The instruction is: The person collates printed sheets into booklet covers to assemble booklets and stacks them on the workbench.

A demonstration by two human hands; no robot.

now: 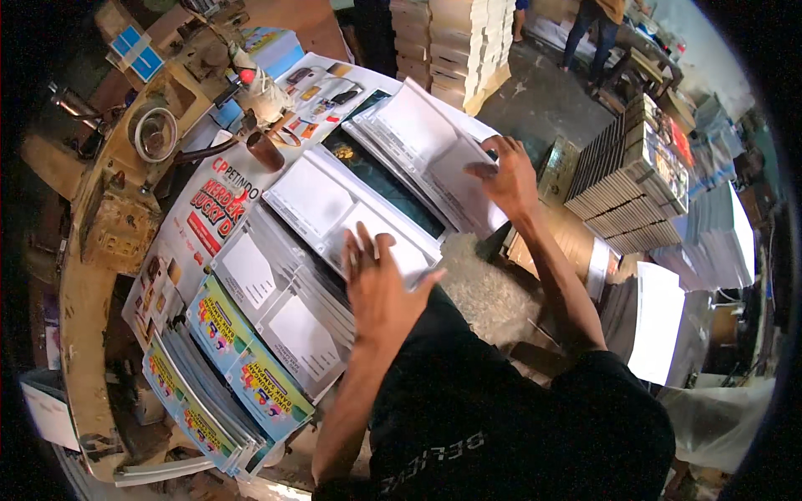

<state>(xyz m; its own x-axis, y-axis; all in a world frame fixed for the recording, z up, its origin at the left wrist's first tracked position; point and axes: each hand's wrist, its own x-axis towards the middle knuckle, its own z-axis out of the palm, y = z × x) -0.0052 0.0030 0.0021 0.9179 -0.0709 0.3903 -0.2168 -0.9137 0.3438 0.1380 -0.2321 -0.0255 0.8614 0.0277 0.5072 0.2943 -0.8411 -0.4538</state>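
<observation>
My left hand (380, 288), fingers spread, is over the near edge of a stack of white printed sheets (311, 196); whether it touches them I cannot tell. At the right edge of another white sheet stack (418, 125) is my right hand (508, 177), its fingers apart and curved. Between these two stacks lies a dark green printed sheet (376, 179). Left of my left hand, more white sheets (242, 271) lie fanned in overlapping rows. Colourful yellow and blue covers (219, 330) lie beside them, with a further pile of such covers (188, 401) at the near left corner.
A machine with a curved, worn body (88, 275) borders the table on the left. A brown cylinder (266, 152) stands on the printed table covering (196, 217). Tall paper stacks (451, 50) rise behind. Bound book stacks (626, 179) are at right; a person (589, 33) stands far back.
</observation>
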